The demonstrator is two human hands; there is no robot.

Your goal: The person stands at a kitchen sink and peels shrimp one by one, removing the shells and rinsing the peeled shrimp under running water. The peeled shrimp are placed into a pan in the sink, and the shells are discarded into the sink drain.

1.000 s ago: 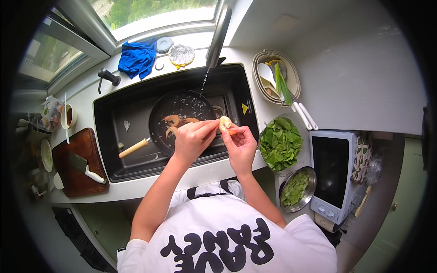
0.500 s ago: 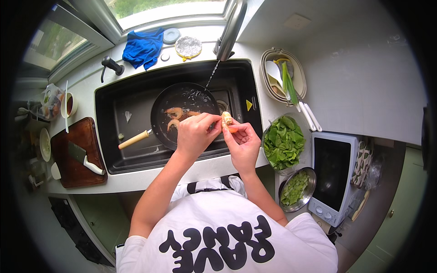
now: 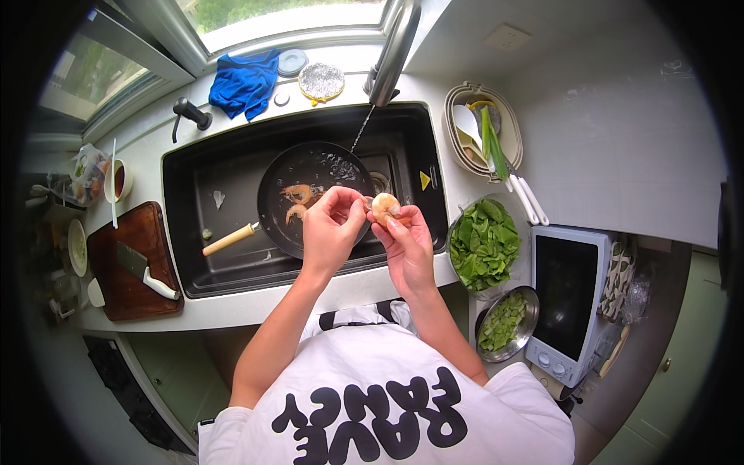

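One curled shrimp [image 3: 385, 206] sits in the fingertips of the right hand [image 3: 411, 252], plump and rounded, its flesh pale orange and white with a slight shine where the light falls on it. The right hand grips it between thumb and fingers, palm turned inward, the other fingers bent behind it, and the forearm runs up from the lower edge. Just left of that grip, the left hand [image 3: 332, 231] is closed in a pinch, thumb and index tips together beside the shrimp's left side, knuckles facing up; whether a scrap lies between those tips is too small to tell. Under and left of the grip, a dark round pan [image 3: 283, 172] holds water and more orange shrimps [image 3: 297, 193], partly hidden by the left hand, and its pale wooden handle [image 3: 229, 240] points away to the left. The pan rests in a black sink [image 3: 182, 194] that spreads around and beneath both hands. Above the grip, a metal faucet [image 3: 397, 54] lets a thin stream of water [image 3: 361, 130] fall toward the pan's far edge. Near the grip on its right stands a bowl of leafy greens [image 3: 484, 246]; lower on that side, a metal bowl [image 3: 531, 310] holds chopped greens [image 3: 502, 324]. Well apart to the left, a cleaver [image 3: 132, 260] lies on a brown cutting board [image 3: 128, 232].
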